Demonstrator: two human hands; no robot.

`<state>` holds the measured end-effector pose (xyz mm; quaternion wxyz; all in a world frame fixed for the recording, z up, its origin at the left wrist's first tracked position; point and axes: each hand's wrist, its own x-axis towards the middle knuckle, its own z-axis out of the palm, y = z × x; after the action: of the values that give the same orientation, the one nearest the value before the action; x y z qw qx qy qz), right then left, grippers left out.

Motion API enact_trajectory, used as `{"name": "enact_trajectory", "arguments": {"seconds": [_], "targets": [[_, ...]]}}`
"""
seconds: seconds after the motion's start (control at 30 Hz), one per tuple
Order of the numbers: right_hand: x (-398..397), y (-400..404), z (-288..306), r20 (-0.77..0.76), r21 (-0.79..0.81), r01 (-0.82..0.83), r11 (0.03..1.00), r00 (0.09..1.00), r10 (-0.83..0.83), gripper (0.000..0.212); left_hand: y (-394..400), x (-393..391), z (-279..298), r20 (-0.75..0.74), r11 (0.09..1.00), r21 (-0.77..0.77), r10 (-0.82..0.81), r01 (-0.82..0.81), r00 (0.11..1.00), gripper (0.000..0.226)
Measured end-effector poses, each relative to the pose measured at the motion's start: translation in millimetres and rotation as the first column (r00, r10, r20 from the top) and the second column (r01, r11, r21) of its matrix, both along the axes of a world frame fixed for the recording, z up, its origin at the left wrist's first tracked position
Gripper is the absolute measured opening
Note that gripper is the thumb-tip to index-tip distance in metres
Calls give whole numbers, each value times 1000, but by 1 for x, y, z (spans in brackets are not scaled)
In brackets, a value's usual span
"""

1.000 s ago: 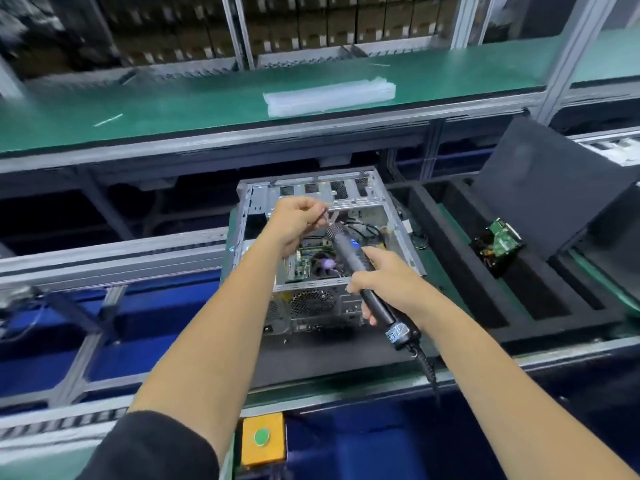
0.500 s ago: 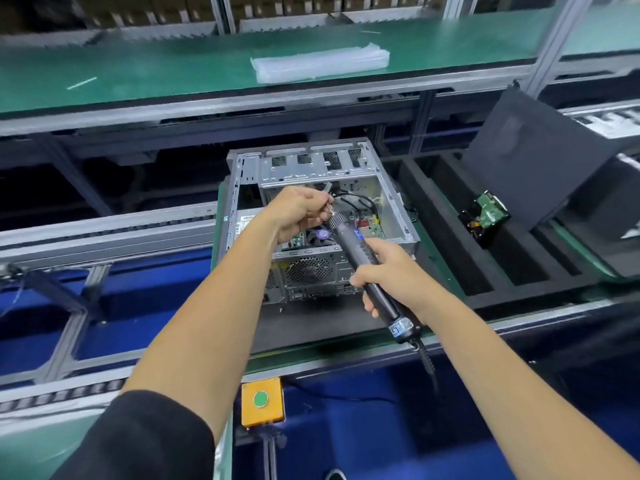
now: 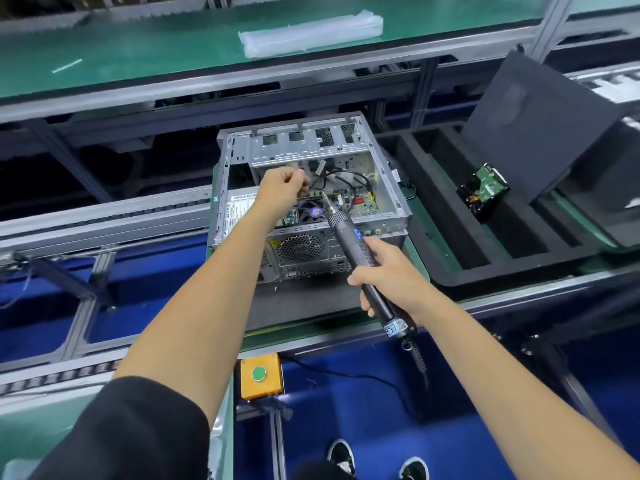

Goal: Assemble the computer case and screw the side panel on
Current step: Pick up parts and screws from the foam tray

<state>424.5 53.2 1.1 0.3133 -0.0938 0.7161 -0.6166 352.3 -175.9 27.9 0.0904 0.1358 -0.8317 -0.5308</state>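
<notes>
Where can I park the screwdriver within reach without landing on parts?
Bare black mat in front of the computer case, between its rear panel and the belt edge. The near foam tray slot right of the case also looks empty. Avoid the case interior, crowded with cables and both the left hand and the electric screwdriver held by the right hand.
</notes>
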Motion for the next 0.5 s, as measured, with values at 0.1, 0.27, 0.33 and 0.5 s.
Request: {"name": "enact_trajectory", "arguments": {"seconds": [0.1,0.27,0.33,0.5], "targets": [[15,4,-13,1,15,-47,999,999,47,55,0,6,-12,132,941,-315,-86,124,988,33],[37,6,-38,44,45,-91,995,995,89,38,6,9,-23,333,802,-520,-127,294,934,50],[40,7,-45,48,61,-116,991,992,114,39,7,9,-22,355,816,-496,-122,297,927,52],[47,8,-55,52,46,-119,992,992,117,45,5,9,-21,369,827,-473,-128,304,920,53]]}}
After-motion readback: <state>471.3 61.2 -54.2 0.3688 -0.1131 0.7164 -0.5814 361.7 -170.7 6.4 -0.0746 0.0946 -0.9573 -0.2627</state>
